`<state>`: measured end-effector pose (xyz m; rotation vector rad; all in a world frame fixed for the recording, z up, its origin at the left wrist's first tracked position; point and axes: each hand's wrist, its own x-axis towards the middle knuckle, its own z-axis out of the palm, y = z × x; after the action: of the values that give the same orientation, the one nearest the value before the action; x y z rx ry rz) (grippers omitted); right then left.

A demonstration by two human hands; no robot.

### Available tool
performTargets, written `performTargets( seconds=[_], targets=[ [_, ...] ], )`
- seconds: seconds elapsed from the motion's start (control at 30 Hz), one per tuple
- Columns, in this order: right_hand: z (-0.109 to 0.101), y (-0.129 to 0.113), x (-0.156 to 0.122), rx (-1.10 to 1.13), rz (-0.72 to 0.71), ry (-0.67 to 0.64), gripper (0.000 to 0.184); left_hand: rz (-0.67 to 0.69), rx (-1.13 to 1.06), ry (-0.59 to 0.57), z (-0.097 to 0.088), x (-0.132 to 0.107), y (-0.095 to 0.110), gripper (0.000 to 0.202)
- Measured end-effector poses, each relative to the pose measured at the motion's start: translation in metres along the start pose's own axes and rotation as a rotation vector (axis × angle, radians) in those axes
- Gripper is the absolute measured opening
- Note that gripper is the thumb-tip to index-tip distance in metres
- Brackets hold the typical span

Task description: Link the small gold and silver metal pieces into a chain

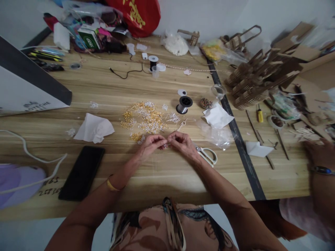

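Note:
My left hand [154,143] and my right hand [181,142] meet over the front middle of the table, fingertips pinched close together. Between them shows a small beaded piece [164,146], mostly covered by the fingers; the left fingers grip it. What the right fingers pinch is too small to name. Just beyond my hands lies a spread of gold and clear beads [149,116]. Scissors with pale handles [209,155] lie partly under my right wrist. A spool of wire [184,104] stands behind, and a small looped piece [182,124] rests near my right fingers.
A black phone [82,173] and crumpled white paper [94,128] lie left. To the right are a tipped clear jar [217,92] by brown beads, a plastic bag [220,136] and stacked small wooden baskets [246,83]. Another person's hand [320,153] is at the far right.

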<state>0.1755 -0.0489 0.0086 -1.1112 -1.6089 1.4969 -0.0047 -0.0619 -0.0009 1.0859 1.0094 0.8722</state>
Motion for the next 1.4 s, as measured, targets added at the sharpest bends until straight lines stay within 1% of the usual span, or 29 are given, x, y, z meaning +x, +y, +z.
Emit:
performTargets(
  seconds=[0.13, 0.27, 0.37, 0.57, 0.63, 0.7, 0.77, 0.83, 0.9, 1.0, 1.1, 1.23, 1.4],
  targets=[
    [0.001, 0.001, -0.001, 0.019, -0.024, -0.018, 0.035, 0.002, -0.021, -0.007, 0.000, -0.001, 0.001, 0.023],
    [0.001, -0.001, -0.002, 0.013, -0.042, -0.037, 0.032, -0.016, -0.024, -0.051, 0.000, -0.002, 0.002, 0.021],
    [-0.001, -0.003, -0.002, 0.019, -0.010, -0.048, 0.032, -0.030, -0.017, -0.074, 0.000, -0.002, 0.002, 0.019],
    [-0.007, -0.001, 0.002, 0.061, 0.019, -0.043, 0.036, -0.033, -0.003, -0.061, -0.001, -0.001, 0.000, 0.016],
    [-0.009, 0.000, 0.002, 0.035, 0.018, -0.006, 0.037, -0.021, -0.001, -0.042, -0.001, -0.001, 0.000, 0.016],
    [-0.011, -0.002, 0.000, -0.056, -0.009, 0.084, 0.037, -0.010, -0.001, -0.009, -0.001, -0.001, 0.000, 0.017],
    [-0.012, -0.006, -0.004, -0.195, -0.078, 0.190, 0.034, -0.005, -0.007, 0.028, -0.002, -0.001, -0.001, 0.017],
    [-0.012, -0.010, -0.008, -0.321, -0.166, 0.236, 0.031, -0.007, -0.018, 0.057, -0.002, 0.000, -0.002, 0.017],
    [-0.009, -0.011, -0.011, -0.386, -0.245, 0.189, 0.031, -0.013, -0.021, 0.070, -0.001, 0.000, -0.003, 0.018],
    [-0.003, -0.007, -0.012, -0.419, -0.351, 0.066, 0.032, -0.005, -0.008, 0.064, 0.000, 0.000, -0.001, 0.019],
    [0.001, -0.002, -0.009, -0.479, -0.434, 0.029, 0.027, 0.008, 0.003, 0.053, 0.002, -0.001, 0.002, 0.019],
    [0.001, 0.000, -0.007, -0.546, -0.450, 0.045, 0.019, 0.014, 0.014, 0.052, 0.002, -0.003, 0.004, 0.019],
    [-0.001, 0.003, -0.005, -0.535, -0.404, 0.041, 0.017, 0.023, -0.013, 0.062, 0.001, -0.003, 0.002, 0.018]
  ],
)
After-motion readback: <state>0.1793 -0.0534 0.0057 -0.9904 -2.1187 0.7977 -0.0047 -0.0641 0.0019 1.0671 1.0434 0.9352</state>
